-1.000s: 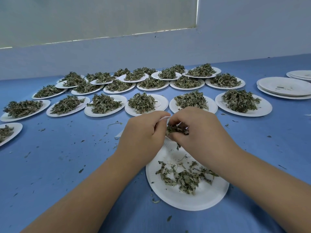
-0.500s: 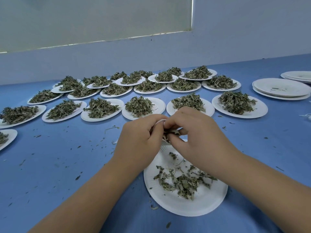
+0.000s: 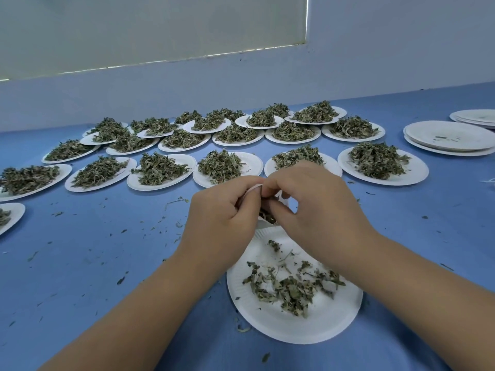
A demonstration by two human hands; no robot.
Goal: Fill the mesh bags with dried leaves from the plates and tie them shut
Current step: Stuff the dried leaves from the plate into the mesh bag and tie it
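Left hand (image 3: 222,210) and right hand (image 3: 316,207) both pinch the mouth of one bag (image 3: 263,224), held just above the near plate (image 3: 267,317). Loose leaves (image 3: 289,287) lie on that plate, so filling looks unfinished and the bag is untied. Many heaped plates (image 3: 417,172) wait behind. An empty stack (image 3: 450,137) sits at the right.

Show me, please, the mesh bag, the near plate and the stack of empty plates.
mesh bag (image 3: 267,217), head view, dark leaf-filled part below its mouth.
near plate (image 3: 270,319), head view, bare white patch by its front rim.
plate stack (image 3: 450,135), head view, face of the top plate.
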